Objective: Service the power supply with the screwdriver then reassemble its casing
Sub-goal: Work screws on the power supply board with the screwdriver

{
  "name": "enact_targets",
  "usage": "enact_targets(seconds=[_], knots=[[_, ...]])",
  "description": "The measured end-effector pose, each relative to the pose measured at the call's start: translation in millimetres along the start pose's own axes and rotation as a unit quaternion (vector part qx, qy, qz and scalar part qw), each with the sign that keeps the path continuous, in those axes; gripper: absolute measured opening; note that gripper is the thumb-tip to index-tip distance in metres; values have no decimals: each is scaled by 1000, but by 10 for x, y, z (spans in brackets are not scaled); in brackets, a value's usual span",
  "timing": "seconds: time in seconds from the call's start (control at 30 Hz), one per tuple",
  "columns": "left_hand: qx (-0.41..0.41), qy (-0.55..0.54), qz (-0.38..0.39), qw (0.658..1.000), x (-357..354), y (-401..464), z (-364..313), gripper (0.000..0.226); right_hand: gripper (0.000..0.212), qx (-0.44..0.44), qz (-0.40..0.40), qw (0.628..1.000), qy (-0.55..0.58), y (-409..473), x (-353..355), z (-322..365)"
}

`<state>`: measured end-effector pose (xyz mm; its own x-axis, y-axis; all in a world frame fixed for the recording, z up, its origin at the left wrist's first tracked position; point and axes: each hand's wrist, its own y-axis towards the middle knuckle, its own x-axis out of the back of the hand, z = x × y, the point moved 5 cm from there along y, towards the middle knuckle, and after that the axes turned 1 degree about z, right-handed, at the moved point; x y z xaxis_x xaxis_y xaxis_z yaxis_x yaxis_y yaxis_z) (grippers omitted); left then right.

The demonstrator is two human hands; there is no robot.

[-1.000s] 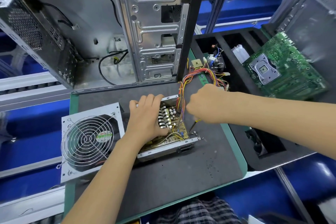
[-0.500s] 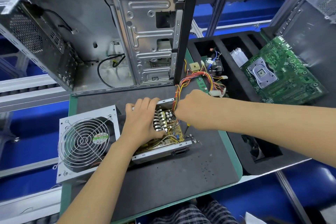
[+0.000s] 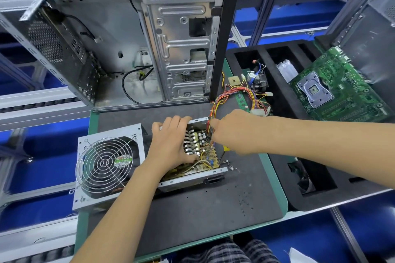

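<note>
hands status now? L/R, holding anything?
Left hand: open, fingers resting flat on the power supply, gripping nothing.
Right hand: closed round the screwdriver, tip down at the board's corner.

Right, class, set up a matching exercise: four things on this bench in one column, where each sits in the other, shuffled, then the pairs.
Things:
1. fan cover
2. motherboard
3. loose screws
4. left hand

Places:
A. on the mat, right of the open power supply
B. over the open power supply
C. left of the open power supply
D. far right, beside the foam tray

Pairs: 1-C, 2-D, 3-A, 4-B
</note>
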<state>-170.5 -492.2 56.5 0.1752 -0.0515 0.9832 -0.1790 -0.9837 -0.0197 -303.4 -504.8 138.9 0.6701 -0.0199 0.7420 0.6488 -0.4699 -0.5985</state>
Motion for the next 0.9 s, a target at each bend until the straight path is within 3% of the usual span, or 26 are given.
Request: enact_targets(seconds=[0.3, 0.43, 0.53, 0.63, 0.73, 0.9], knots=[[0, 0, -2, 1000, 0, 5, 1, 100, 10, 18, -22, 999, -37, 63, -28, 38], [0, 3, -1, 1000, -2, 2, 4, 100, 33, 3, 22, 999, 30, 67, -24, 35], [0, 4, -1, 1000, -2, 7, 1, 100, 16, 9, 2, 999, 39, 76, 12, 21], [0, 3, 1, 1000, -2, 10, 3, 99, 21, 8, -29, 1000, 0, 77, 41, 20], [-1, 6, 3, 1000, 3, 7, 3, 99, 4, 9, -9, 999, -43, 85, -5, -26], [1, 4, 5, 1000, 2, 6, 5, 99, 9, 13, 26, 998, -52, 106, -113, -23]])
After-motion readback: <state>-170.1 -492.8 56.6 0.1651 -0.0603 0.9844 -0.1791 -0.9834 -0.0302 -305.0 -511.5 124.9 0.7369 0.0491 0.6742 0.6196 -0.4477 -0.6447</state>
